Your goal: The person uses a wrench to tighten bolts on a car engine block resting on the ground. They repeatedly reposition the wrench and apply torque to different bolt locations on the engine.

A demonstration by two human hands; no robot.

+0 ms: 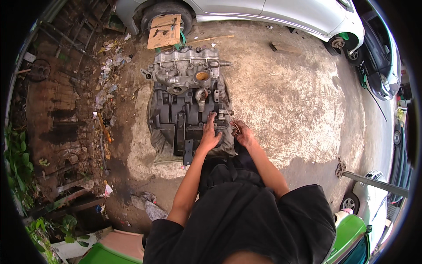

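A car engine lies before me on a dull grey-green cloth. Its silver cylinder head is at the far end, and the dark block is closer to me. My left hand lies against the right part of the block's near end, its fingers stretched out and holding nothing. Just beside the block's right edge, my right hand has its fingers curled together around a thin thing too small to name. A dark metal bracket sticks out toward me, left of my left hand.
A silver car stands beyond the engine, with a cardboard sheet leaning at its wheel. A wooden block lies on the concrete at the far right. Litter and planks line the left side. A metal post juts in at right.
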